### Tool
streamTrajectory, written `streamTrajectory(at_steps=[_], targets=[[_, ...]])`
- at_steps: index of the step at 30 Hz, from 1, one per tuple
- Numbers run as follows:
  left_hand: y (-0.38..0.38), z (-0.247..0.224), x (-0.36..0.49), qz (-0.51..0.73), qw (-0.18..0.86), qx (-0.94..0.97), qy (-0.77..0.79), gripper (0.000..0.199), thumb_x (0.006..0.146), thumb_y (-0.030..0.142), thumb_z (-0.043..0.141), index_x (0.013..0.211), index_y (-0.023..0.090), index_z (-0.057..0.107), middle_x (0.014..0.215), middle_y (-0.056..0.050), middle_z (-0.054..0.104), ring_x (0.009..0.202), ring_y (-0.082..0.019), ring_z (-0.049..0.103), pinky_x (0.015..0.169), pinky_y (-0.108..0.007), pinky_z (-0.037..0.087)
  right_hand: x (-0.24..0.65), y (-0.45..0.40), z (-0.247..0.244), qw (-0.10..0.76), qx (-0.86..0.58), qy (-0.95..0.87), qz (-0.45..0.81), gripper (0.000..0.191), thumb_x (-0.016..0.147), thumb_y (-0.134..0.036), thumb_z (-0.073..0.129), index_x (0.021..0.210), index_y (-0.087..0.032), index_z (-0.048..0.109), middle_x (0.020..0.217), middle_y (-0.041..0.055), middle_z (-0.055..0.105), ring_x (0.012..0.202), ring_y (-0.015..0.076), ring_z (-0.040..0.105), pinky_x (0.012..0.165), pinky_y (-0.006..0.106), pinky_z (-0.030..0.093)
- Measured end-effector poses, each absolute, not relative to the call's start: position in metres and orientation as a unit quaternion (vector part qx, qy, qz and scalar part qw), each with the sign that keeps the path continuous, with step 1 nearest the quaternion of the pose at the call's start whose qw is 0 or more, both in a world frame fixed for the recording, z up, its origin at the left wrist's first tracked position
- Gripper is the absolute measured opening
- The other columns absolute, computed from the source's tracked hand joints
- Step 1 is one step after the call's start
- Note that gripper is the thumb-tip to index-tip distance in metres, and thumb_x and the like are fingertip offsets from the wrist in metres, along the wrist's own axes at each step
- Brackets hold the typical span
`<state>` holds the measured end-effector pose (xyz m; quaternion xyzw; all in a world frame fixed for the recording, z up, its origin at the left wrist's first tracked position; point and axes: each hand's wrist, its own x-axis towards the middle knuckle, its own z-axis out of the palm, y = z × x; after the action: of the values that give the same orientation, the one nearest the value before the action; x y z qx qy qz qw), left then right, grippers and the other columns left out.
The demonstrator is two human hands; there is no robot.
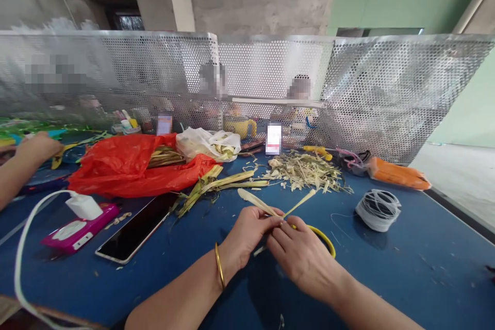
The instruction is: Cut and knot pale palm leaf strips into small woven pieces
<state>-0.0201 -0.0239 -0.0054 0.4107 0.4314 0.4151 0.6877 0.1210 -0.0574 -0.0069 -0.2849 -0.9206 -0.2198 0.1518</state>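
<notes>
My left hand [247, 232] pinches a pale dried leaf strip [253, 199] between thumb and fingers, its broad end pointing up and left. Against those fingertips, my right hand [303, 252] is closed on a second, narrower pale strip [301, 202] that slants up to the right. Where the strips cross is hidden by my fingers. A yellow loop [327, 240] shows beyond my right hand; whether that hand grips it I cannot tell. The thin tip of a strip [260, 251] sticks out below my hands. Past them lies a heap of leaf scraps [305, 171].
A wire spool [378, 210] and an orange packet [400, 174] lie to the right. To the left are a phone [135, 229], a magenta power strip [81, 227], a red plastic bag [116, 165] and another person's hand [40, 147]. A perforated metal screen [270, 67] stands behind.
</notes>
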Motion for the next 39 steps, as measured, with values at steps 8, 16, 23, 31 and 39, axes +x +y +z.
streamTrajectory(at_steps=[8,16,23,31,39], targets=[[-0.024,-0.006,-0.019,0.445,0.681,0.396,0.426,0.027,0.060,0.026,0.079,0.081,0.012,0.071,0.072,-0.004,0.070,0.066,-0.014,0.061,0.064,-0.023,0.045,0.123,-0.061,0.001,0.234,-0.279,-0.916,-0.166,0.032,0.097,-0.015,0.027,0.083,-0.017,0.055,0.074,0.0037,0.059,0.070,0.0168,0.052,0.076,0.033,0.037],[-0.019,0.003,-0.030,0.440,0.664,0.405,0.449,0.027,0.074,0.037,0.068,0.086,0.013,0.070,0.086,-0.008,0.071,0.059,-0.010,0.059,0.053,-0.020,0.041,0.141,-0.049,-0.003,0.130,-0.508,-0.841,-0.131,0.023,0.094,-0.028,0.044,0.074,-0.020,0.051,0.054,-0.0010,0.060,0.044,0.0148,0.053,0.045,0.029,0.020],[-0.024,0.003,-0.024,0.414,0.576,0.550,0.440,0.017,0.074,0.029,0.064,0.075,0.015,0.073,0.065,-0.003,0.068,0.059,-0.013,0.056,0.059,-0.022,0.040,0.137,-0.061,0.013,0.273,-0.464,-0.840,-0.072,0.028,0.095,-0.036,0.042,0.082,-0.020,0.060,0.071,0.0026,0.064,0.064,0.0153,0.059,0.059,0.026,0.033],[-0.040,0.000,-0.018,0.250,0.532,0.717,0.376,0.026,0.076,0.037,0.060,0.061,0.019,0.072,0.062,-0.003,0.070,0.058,-0.016,0.058,0.056,-0.022,0.037,0.150,-0.038,0.023,0.345,-0.524,-0.710,0.319,0.035,0.082,-0.048,0.058,0.065,-0.018,0.057,0.057,-0.0043,0.047,0.053,0.0100,0.042,0.052,0.023,0.035],[-0.035,-0.003,-0.014,0.296,0.556,0.635,0.448,0.028,0.076,0.035,0.055,0.064,0.017,0.071,0.056,-0.003,0.067,0.039,-0.009,0.045,0.044,-0.021,0.031,0.150,-0.050,0.026,0.460,-0.528,-0.690,0.183,0.025,0.089,-0.038,0.050,0.072,-0.019,0.052,0.060,-0.0032,0.051,0.054,0.0104,0.047,0.051,0.021,0.037]])
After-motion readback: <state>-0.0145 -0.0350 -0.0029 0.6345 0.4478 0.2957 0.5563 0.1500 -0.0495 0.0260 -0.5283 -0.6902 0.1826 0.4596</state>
